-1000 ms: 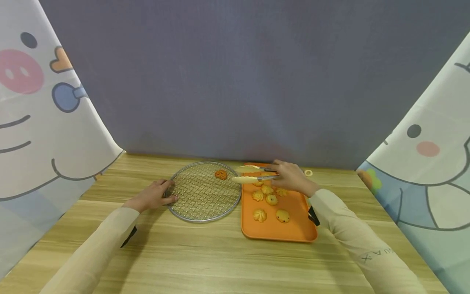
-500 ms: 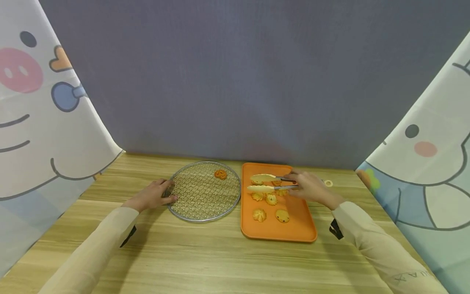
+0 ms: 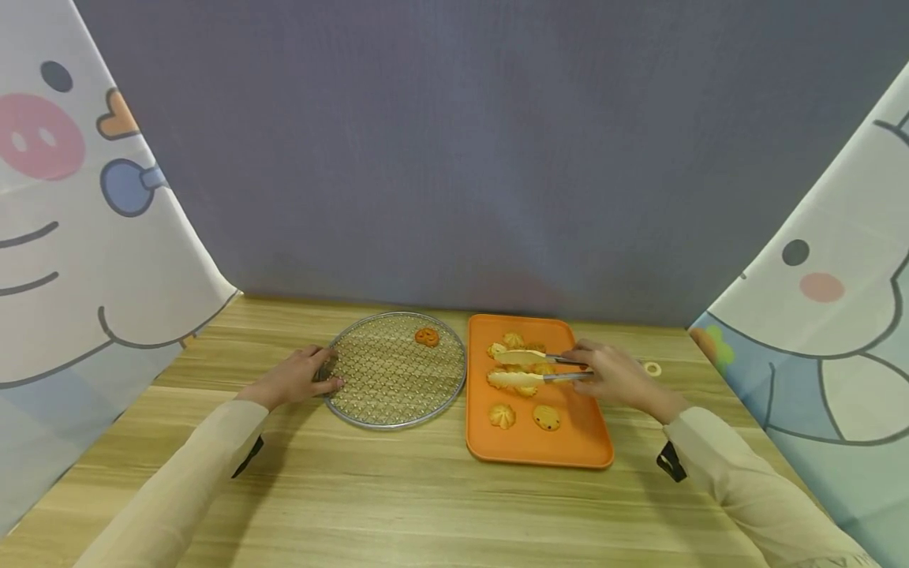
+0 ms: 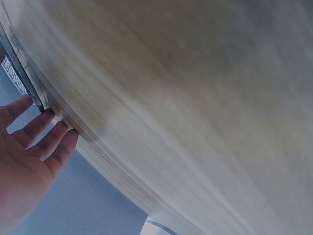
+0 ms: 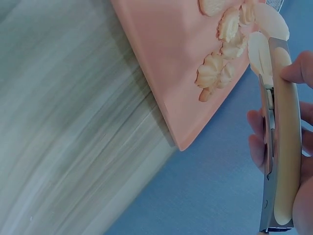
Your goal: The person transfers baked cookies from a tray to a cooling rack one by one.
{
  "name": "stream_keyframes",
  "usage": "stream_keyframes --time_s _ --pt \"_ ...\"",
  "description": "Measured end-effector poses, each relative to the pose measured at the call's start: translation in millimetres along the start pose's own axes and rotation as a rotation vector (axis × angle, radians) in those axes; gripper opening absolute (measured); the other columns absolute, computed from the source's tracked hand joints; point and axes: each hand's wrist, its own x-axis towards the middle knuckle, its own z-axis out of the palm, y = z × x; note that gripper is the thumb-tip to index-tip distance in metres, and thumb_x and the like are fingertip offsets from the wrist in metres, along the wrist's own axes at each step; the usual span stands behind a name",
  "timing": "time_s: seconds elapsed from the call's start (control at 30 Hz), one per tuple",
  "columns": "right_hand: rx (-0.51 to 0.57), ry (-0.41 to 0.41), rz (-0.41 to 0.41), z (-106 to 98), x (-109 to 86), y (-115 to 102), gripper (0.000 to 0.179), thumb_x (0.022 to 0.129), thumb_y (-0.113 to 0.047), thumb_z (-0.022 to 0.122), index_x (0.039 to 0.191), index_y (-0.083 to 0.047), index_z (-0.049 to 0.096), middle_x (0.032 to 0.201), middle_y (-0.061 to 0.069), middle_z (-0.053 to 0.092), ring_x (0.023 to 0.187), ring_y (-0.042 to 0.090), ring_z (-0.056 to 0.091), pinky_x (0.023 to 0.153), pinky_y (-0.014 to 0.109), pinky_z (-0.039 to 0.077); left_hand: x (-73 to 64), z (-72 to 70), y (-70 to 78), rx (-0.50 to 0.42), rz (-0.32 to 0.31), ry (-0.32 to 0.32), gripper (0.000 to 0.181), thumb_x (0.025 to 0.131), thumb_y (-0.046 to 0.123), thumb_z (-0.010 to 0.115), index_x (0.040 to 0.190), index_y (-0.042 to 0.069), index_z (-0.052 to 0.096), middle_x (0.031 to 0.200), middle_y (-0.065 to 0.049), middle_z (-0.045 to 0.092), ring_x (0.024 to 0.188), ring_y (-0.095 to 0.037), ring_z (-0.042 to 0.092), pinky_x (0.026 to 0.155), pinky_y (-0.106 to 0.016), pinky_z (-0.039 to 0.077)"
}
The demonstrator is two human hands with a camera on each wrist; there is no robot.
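Booth with cartoon-print cloth sides

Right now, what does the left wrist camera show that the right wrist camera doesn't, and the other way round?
Only the left wrist view shows the left hand and, at the bottom edge, what looks like a bit of white side curtain.

Only the right wrist view shows the right hand gripping the tongs, and the orange tray with cookies on it.

Both show the wooden table, the grey-blue backdrop and, it seems, the round rack: rim in one, apparently a mesh sliver in the other's top right corner.
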Motion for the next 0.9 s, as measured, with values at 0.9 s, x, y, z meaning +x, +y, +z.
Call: stream_keyframes --time_s 0.9 --pt "-0.01 -0.043 0.008 4.0 -4.8 1.1 0.039 0.076 -0.015 0.067 0.113 -0.002 0.063 0.101 0.008 0.062 0.053 -0.001 0.038 0.047 0.016 0.032 1.0 -1.2 1.7 0.024 -0.027 -0.024 0.061 0.085 0.039 0.062 0.127 -0.002 0.047 0.123 -0.033 0.047 0.111 -0.054 0.044 0.09 -0.062 0.04"
